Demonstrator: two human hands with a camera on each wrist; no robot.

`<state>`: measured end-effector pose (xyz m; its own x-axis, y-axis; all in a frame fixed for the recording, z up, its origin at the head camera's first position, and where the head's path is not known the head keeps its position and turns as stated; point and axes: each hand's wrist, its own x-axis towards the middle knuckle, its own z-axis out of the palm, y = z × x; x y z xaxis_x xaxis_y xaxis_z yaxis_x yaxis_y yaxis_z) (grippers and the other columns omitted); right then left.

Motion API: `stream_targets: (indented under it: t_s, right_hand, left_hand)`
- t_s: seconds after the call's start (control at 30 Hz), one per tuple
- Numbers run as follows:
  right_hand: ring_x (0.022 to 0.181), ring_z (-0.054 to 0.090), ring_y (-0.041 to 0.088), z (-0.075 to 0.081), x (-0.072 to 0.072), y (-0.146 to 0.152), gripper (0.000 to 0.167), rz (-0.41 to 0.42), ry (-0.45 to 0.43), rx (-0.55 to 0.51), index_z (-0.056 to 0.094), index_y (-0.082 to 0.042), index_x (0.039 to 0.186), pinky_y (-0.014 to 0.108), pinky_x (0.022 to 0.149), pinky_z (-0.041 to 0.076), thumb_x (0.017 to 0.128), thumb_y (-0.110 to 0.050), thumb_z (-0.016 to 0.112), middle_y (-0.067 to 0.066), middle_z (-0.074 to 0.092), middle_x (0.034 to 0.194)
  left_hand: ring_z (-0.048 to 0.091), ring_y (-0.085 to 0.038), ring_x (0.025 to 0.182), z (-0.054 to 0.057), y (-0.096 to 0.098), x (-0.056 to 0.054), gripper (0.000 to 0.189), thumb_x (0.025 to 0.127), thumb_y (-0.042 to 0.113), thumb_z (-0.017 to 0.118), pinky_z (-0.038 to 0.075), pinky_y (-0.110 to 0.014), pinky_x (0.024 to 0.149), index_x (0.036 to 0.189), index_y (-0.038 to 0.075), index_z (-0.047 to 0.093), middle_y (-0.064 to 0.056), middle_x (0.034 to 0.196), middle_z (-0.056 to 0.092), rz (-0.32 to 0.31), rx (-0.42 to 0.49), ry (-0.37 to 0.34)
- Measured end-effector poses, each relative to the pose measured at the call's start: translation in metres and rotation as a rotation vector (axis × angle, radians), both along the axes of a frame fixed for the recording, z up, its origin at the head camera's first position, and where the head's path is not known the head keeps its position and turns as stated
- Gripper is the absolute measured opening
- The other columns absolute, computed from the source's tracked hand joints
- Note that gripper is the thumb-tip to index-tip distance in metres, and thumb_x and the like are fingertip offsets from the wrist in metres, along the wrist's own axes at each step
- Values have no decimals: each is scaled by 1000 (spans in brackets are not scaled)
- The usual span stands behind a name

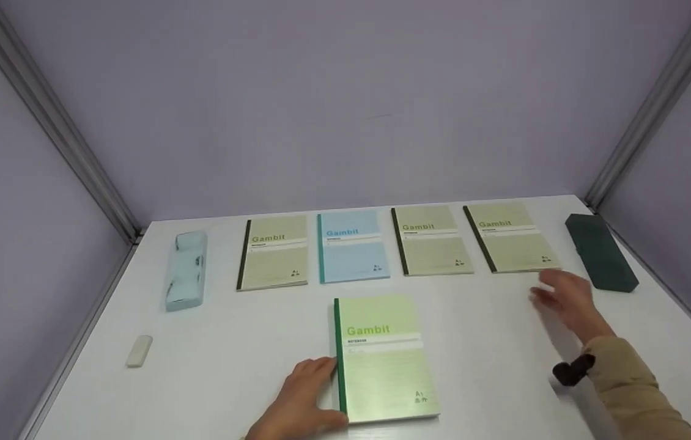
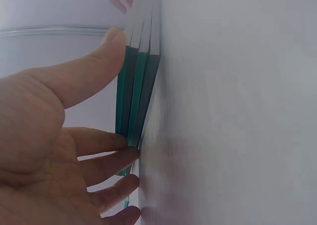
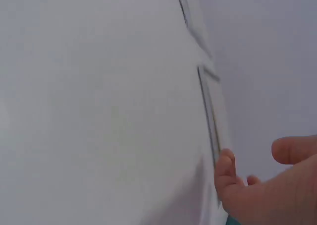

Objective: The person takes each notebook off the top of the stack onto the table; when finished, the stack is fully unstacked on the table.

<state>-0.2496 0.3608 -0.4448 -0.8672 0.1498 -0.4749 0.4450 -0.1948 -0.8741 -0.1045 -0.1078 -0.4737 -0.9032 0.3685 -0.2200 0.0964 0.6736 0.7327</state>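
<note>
A stack of notebooks (image 1: pixel 382 373), the top one light green with a green spine, lies near the table's front middle. In the left wrist view, several green and dark spines (image 2: pixel 140 81) are piled together. Against the spine side rests my left hand (image 1: pixel 299 400), thumb at the near corner and fingers extended along the edge. My right hand (image 1: pixel 569 299) is at the right, loosely bent and holding nothing, just in front of a khaki notebook (image 1: pixel 510 238). Whether its fingertips touch that notebook I cannot tell.
Along the back lie a khaki notebook (image 1: pixel 275 256), a blue one (image 1: pixel 354 253) and another khaki one (image 1: pixel 434 244). A light blue pencil case (image 1: pixel 186 272) and a white eraser (image 1: pixel 139 351) are left; a dark green case (image 1: pixel 602 253) is right. Walls (image 1: pixel 351 122) enclose the table.
</note>
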Motion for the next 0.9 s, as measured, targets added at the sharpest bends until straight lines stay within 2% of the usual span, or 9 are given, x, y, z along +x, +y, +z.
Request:
stream_targets:
  t_s: [0.1, 0.17, 0.3, 0.43, 0.53, 0.6, 0.7, 0.8, 0.9]
  right_hand:
    - [97, 62, 18, 0, 28, -40, 62, 320, 80, 178, 30, 6, 144, 32, 88, 52, 97, -23, 58, 16, 47, 132]
    - [101, 63, 23, 0, 45, -67, 62, 487, 89, 231, 35, 7, 141, 37, 88, 52, 96, -28, 59, 18, 53, 130]
    - [104, 62, 28, -2, 72, -108, 65, 662, 51, 139, 37, 8, 140, 44, 84, 54, 94, -30, 62, 18, 57, 128]
    - [106, 60, 27, -9, 90, -131, 66, 752, 60, -3, 30, 11, 142, 44, 83, 54, 96, -25, 60, 22, 48, 138]
    - [110, 58, 25, -16, 98, -138, 65, 786, 108, -50, 27, 12, 144, 42, 87, 52, 97, -19, 58, 25, 40, 144]
    - [114, 55, 24, -21, 102, -141, 65, 788, 151, -45, 26, 12, 145, 39, 91, 50, 96, -16, 59, 26, 36, 146]
    - [118, 53, 26, -28, 107, -145, 68, 774, 199, -22, 26, 11, 145, 36, 93, 49, 92, -11, 62, 26, 35, 147]
    - [117, 53, 26, -34, 112, -149, 75, 772, 245, 30, 27, 10, 146, 32, 91, 49, 85, -3, 69, 24, 36, 146]
    - [114, 54, 27, -36, 116, -151, 80, 775, 301, 97, 30, 9, 145, 29, 88, 47, 76, 6, 72, 23, 39, 145]
  left_hand:
    - [29, -37, 136, 2, -1, 0, 98, 69, 42, 83, 21, -58, 110, 145, 1, 37, -12, 146, 40, -8, -3, 13]
    - [31, -37, 136, 4, -2, -2, 96, 71, 43, 82, 22, -58, 110, 145, 1, 38, -13, 146, 41, -20, -5, 30]
    - [36, -36, 134, 8, -1, -5, 90, 75, 42, 79, 26, -57, 109, 145, 2, 39, -16, 143, 44, -7, 4, 51]
    - [38, -39, 132, 10, 2, -6, 84, 80, 39, 76, 29, -57, 107, 144, -1, 39, -19, 141, 46, 47, 42, 46]
    - [41, -39, 130, 10, 6, -5, 81, 83, 37, 74, 31, -56, 106, 143, -4, 38, -21, 140, 46, 80, 87, 31]
    - [48, -37, 121, 10, 8, -3, 80, 84, 36, 73, 38, -53, 102, 142, -6, 37, -21, 137, 49, 94, 108, 23]
    - [56, -26, 97, 7, 10, 0, 80, 84, 31, 74, 48, -40, 84, 142, -9, 36, -19, 128, 52, 99, 134, 17]
    - [51, -16, 79, 3, 13, 4, 81, 81, 25, 77, 47, -27, 67, 142, -9, 35, -15, 122, 51, 98, 164, 3]
    - [51, -14, 74, 1, 15, 6, 85, 78, 22, 79, 46, -23, 63, 143, -8, 34, -14, 122, 49, 101, 191, -6]
